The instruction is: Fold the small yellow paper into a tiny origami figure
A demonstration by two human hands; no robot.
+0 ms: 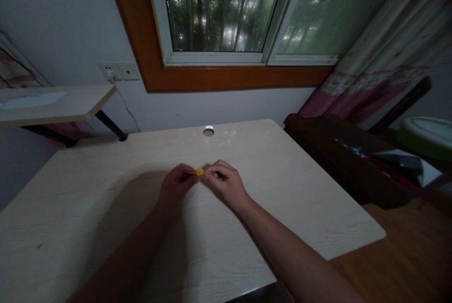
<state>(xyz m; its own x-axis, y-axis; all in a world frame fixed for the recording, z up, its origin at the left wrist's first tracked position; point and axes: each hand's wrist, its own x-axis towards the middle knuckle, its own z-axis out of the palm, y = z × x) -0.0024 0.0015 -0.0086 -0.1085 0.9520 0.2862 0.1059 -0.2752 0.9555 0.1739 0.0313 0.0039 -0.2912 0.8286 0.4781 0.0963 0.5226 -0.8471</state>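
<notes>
Between my two hands is a small yellow round piece [200, 171] with a thin orange end sticking out on each side; it is too small to tell its exact kind. My left hand [176, 185] is closed in a pinch on its left end. From the other side, my right hand [228, 181] pinches the right end between thumb and fingers. Both hands are just above or against the pale wooden desk [300, 190], near its middle; I cannot tell whether they touch it.
At the desk's back edge is a round cable hole [208, 131]. A raised shelf [70, 105] on black legs stands at the left. Wall sockets [119, 71] and a wood-framed window [226, 79] are behind. Dark furniture [339, 161] with various items lies to the right.
</notes>
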